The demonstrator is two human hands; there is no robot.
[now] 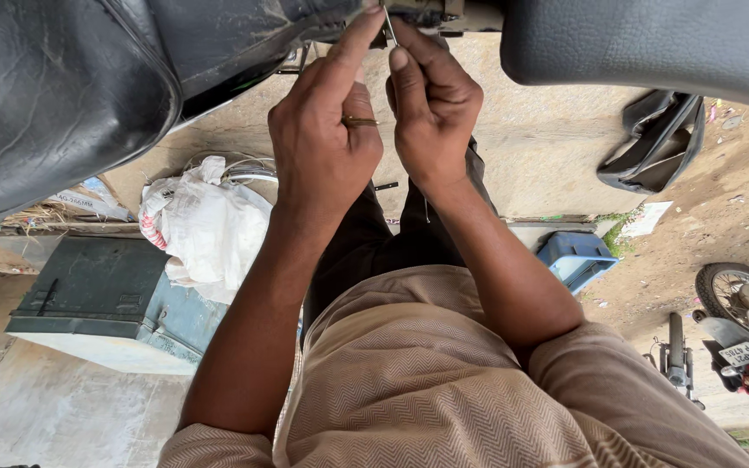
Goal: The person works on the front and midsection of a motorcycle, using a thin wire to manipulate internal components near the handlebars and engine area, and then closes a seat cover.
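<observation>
Hands (374,121) pinching thin wire (389,24), apparently, overhead

Both hands reach up under a black leather seat (62,95): the left hand (322,139) and right hand (431,104) pinch a thin metal wire (389,24).

Both hands raised close together, left hand (322,143) forefinger extended, right hand (433,108) fingers pinched shut, forearms bare
</observation>
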